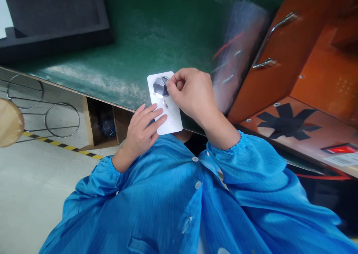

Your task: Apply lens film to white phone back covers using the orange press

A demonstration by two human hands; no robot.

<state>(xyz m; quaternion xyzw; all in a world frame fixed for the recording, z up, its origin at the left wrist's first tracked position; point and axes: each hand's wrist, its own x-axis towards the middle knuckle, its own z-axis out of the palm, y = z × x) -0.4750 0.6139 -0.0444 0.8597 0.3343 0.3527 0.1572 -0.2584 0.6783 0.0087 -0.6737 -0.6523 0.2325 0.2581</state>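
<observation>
The long white plate (171, 111) points eleven to five at the bench's (156, 34) near edge. Its dark circle (160, 87) sits at nine from the nearer right hand (194, 93), fingertips pressed together, pinching what I can't tell; the left hand's (142, 130) fingers spread at seven.

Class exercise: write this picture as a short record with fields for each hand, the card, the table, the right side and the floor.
Left hand: fingers over the white card's lower left
Right hand: fingers pinched at the dark disc's edge; grip unclear
Card: rounded corners, disc near far end
Table: green; black tray at upper left
Right side: orange machine, metal handle
Floor: striped tape
</observation>
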